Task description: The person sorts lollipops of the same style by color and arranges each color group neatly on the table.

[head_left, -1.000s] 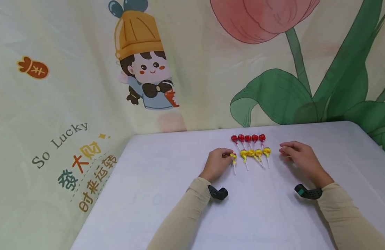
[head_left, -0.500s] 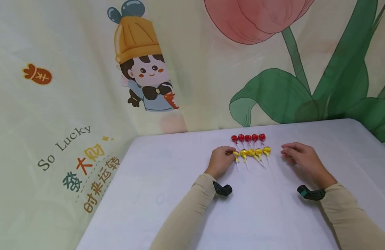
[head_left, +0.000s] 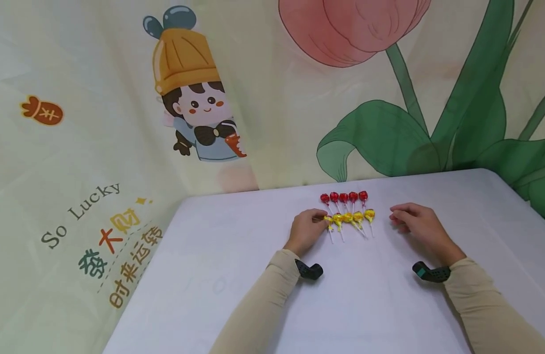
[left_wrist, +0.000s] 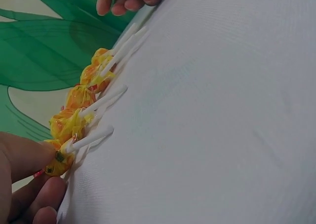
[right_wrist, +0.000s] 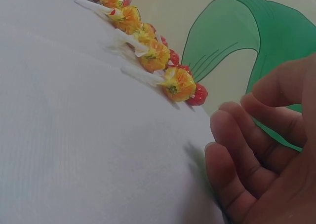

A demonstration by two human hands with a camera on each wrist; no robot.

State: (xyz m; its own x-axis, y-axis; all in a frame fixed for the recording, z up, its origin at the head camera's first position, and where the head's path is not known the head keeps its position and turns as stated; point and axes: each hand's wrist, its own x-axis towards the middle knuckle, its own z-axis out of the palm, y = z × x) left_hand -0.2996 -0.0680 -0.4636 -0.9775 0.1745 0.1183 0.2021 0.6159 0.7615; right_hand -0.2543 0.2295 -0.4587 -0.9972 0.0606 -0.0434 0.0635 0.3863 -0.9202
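Note:
At the left end of a row of yellow-wrapped lollipops [head_left: 358, 217], my left hand [head_left: 305, 231] pinches one yellow lollipop [left_wrist: 59, 161] by its wrapped head, between thumb and fingers. Its white stick points toward me, and its head lies close against the neighbouring one in the left wrist view. My right hand [head_left: 419, 224] is held just beyond the right end of the row, fingers loosely bent and holding nothing; in the right wrist view a gap separates its fingertips from the nearest yellow lollipop [right_wrist: 177, 86]. Behind the yellow row lies a row of red lollipops [head_left: 344, 197], heads away from me.
The white-covered table [head_left: 237, 275] ends just behind the red row, against a printed cloth backdrop [head_left: 277, 98] with a flower and cartoon figure. A black wrist strap mount [head_left: 310, 270] sits on the left wrist, another mount [head_left: 431, 272] on the right.
My left hand has slid the pinched yellow lollipop rightward, closing the gap to its neighbour. The right hand keeps its place beside the row. The head view has shifted slightly.

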